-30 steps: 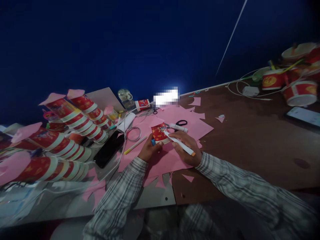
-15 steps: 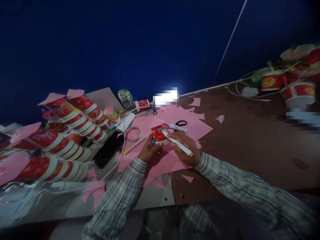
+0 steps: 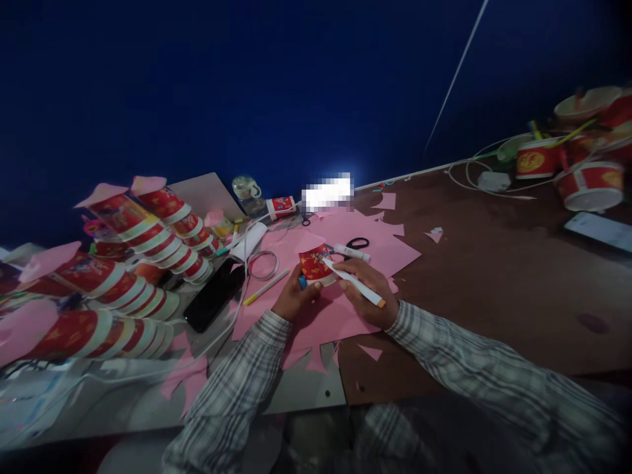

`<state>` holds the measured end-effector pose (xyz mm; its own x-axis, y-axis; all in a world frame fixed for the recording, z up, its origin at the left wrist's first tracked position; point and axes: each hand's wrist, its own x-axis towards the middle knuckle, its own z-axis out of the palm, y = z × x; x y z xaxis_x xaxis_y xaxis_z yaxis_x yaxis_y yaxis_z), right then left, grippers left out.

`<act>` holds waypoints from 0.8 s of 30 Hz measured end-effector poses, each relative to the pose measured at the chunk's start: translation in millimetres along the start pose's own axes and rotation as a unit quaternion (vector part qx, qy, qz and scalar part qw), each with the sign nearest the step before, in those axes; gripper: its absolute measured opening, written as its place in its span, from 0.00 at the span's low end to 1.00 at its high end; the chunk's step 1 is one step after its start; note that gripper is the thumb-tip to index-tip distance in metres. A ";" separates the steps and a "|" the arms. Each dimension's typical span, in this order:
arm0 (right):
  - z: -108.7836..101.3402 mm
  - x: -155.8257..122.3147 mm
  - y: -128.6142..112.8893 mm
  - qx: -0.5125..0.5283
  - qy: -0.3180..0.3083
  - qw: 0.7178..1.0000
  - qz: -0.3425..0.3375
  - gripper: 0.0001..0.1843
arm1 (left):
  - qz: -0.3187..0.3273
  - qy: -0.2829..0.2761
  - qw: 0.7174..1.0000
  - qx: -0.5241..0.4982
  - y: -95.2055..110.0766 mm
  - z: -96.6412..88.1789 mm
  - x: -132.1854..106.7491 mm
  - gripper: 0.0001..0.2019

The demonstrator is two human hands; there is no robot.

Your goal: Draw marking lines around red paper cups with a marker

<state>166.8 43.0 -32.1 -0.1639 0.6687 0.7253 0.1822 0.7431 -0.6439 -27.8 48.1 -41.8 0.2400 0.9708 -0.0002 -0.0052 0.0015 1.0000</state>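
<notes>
My left hand (image 3: 300,295) is closed around a red patterned paper cup (image 3: 315,263) that has pink paper at its far end. Something small and blue (image 3: 302,282) shows by the left fingers. In my right hand (image 3: 370,289) is a white marker (image 3: 359,284) with an orange end, its tip at the cup's printed side. Pink paper (image 3: 276,316) lies under both hands. Just beyond the right hand are a capped white glue stick or marker (image 3: 353,253) and black-handled scissors (image 3: 357,243). A yellow-tipped marker (image 3: 266,288) and a tape roll (image 3: 263,265) lie left of the cup.
Stacks of red cups with pink paper tops (image 3: 148,240) lean on the left. A black phone (image 3: 213,296) and a white cable (image 3: 241,289) lie nearby. A jar (image 3: 248,195) stands at the back. More cups (image 3: 590,184) and another phone (image 3: 600,232) are at the right.
The marker's tip has shifted slightly along the cup's side, and my right hand has moved a little with it. My left hand and the cup look almost still.
</notes>
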 end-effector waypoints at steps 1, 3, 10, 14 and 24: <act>0.4 -0.4 0.4 -0.003 0.000 1.000 0.002 0.13 | 0.001 0.001 1.000 0.000 0.3 0.0 0.1 0.31; 1.3 -1.5 1.3 -0.012 -0.005 1.000 0.000 0.12 | 0.003 0.004 1.000 0.001 0.5 0.1 0.3 0.31; -0.8 -0.4 0.8 -0.010 -0.001 1.000 -0.006 0.13 | -0.004 0.009 1.000 -0.003 2.5 1.4 -0.6 0.31; -1.4 -0.3 0.3 -0.001 -0.005 1.000 0.001 0.13 | -0.005 0.006 1.000 -0.004 2.9 1.1 -0.8 0.31; -2.2 -0.4 -1.2 0.016 -0.002 1.000 0.024 0.14 | -0.008 -0.002 1.000 0.000 3.9 0.1 -0.9 0.31</act>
<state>168.8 41.8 -31.0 -0.1602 0.7041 0.6918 0.1590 0.7101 -0.6859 -28.0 47.2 -37.9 0.2440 0.9696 -0.0168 -0.0010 0.0176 0.9998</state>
